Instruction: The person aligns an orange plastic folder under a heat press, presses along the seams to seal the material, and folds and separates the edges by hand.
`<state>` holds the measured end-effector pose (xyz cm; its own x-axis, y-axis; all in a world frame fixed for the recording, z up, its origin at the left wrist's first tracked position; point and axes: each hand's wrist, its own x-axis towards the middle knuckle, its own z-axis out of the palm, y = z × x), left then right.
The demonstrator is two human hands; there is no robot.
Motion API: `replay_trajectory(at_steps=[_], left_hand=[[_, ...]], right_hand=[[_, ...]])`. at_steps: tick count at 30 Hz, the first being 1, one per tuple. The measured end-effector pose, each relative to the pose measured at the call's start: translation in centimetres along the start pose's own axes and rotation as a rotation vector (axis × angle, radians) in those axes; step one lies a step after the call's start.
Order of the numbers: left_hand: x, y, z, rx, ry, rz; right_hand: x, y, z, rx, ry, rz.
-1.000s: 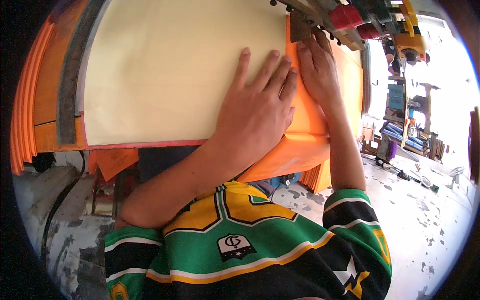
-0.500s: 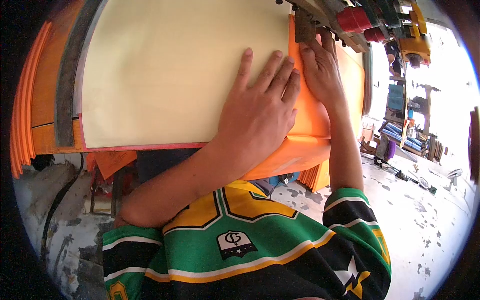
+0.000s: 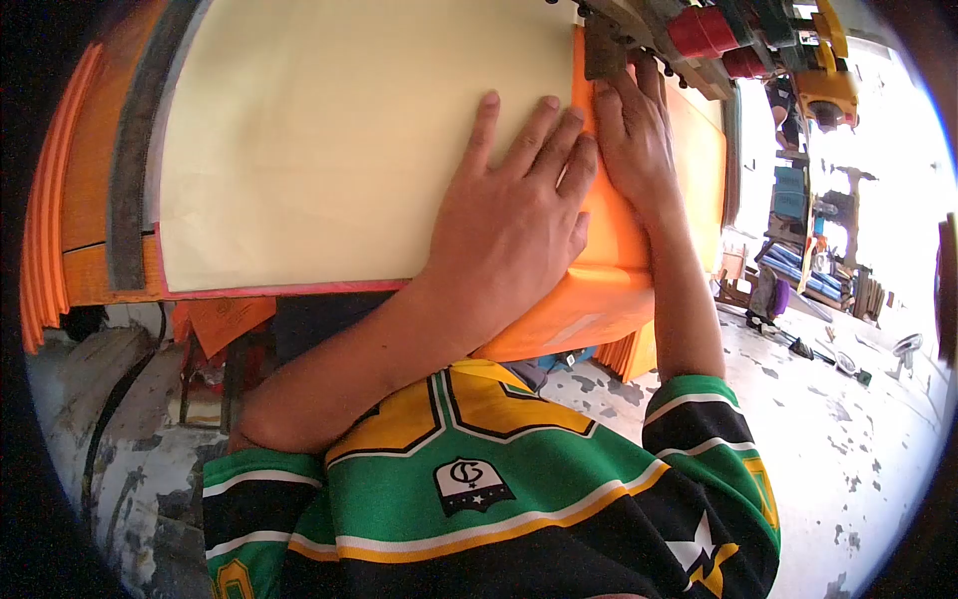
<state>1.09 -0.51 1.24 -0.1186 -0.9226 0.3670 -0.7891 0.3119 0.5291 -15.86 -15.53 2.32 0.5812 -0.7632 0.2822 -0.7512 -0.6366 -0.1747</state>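
Observation:
A large cream sheet [image 3: 329, 150] with a red front edge lies on the table. My left hand [image 3: 514, 220] rests flat on it near its right edge, fingers spread, fingertips reaching toward the orange material. My right hand [image 3: 636, 140] lies on the orange material [image 3: 617, 235], its fingers stretched forward beside a dark metal part [image 3: 605, 52] of the machine. The fingertips are partly hidden under the machine. The orange material droops over the table's front edge below my left hand.
A machine with red and yellow parts [image 3: 702, 33] overhangs the top right. Folded orange material [image 3: 55, 200] stacks at the far left, beside a dark strip [image 3: 140, 160]. Blue bundles [image 3: 803, 275] and a small fan [image 3: 906, 346] stand at the right.
Both hands keep nearly the same places on the material. Only a slight shift of the whole view shows.

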Motion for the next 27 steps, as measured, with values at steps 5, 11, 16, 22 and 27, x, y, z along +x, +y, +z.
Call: replay_trajectory(at_steps=[5,11,16,22,27], left_hand=[[0.2,-0.1,-0.3,-0.013,-0.010,0.002],[0.0,-0.3,-0.4,-0.022,-0.010,0.018],[0.0,-0.1,0.0,-0.028,-0.021,0.019],[-0.1,0.0,-0.2,-0.027,-0.020,0.013],[0.0,0.0,-0.2,-0.014,-0.001,0.009]], right_hand=[[0.2,-0.3,-0.3,-0.017,0.000,-0.004],[-0.2,-1.0,-0.6,0.006,-0.027,0.068],[-0.6,-0.2,-0.6,0.071,-0.076,0.102],[-0.6,0.5,0.0,0.039,-0.039,0.058],[-0.1,-0.2,-0.1,0.063,-0.020,0.035]])
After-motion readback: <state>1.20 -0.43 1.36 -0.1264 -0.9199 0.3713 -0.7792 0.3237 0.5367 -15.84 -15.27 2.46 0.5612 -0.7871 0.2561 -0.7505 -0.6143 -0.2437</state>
